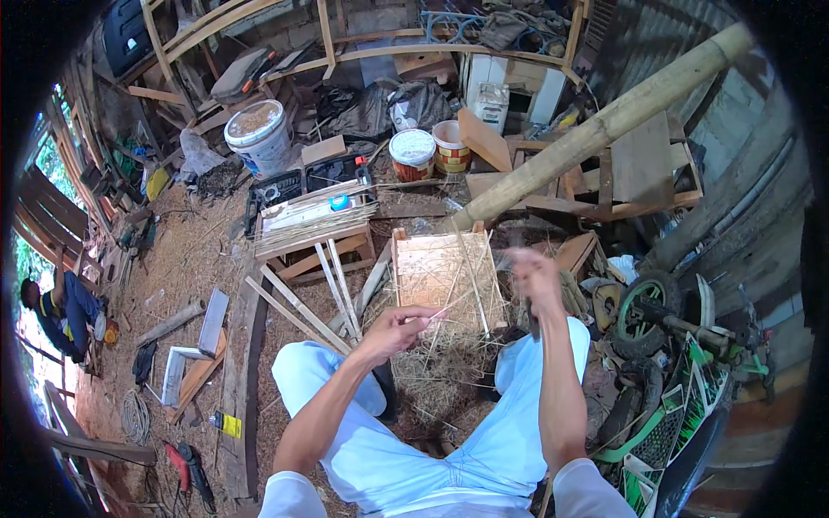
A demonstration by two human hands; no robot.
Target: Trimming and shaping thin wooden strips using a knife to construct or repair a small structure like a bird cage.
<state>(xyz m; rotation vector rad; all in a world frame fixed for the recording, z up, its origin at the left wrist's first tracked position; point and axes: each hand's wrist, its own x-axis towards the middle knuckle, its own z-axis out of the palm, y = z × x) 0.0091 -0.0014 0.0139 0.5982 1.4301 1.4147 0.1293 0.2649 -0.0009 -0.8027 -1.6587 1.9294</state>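
Observation:
My left hand (402, 330) is closed in a pinch on a thin pale strip (449, 306), which looks like split bamboo and slants up to the right. Farther right, my right hand (539, 281) is raised above my right knee and blurred by motion. Its fingers look curled, and a narrow dark shape (533, 321), possibly a blade, shows just below it; what it grips is unclear. Between and beyond my hands stands a low wooden stool (427, 259), its top strewn with thin strips. Shavings (440, 380) pile up between my knees.
Left of the stool, a bundle of thin strips (315, 231) lies on a wooden frame. A thick bamboo pole (604, 125) slants across the right. Buckets (257, 138) stand behind; a wheeled green machine (648, 311) is at right. Another person (65, 311) sits at far left.

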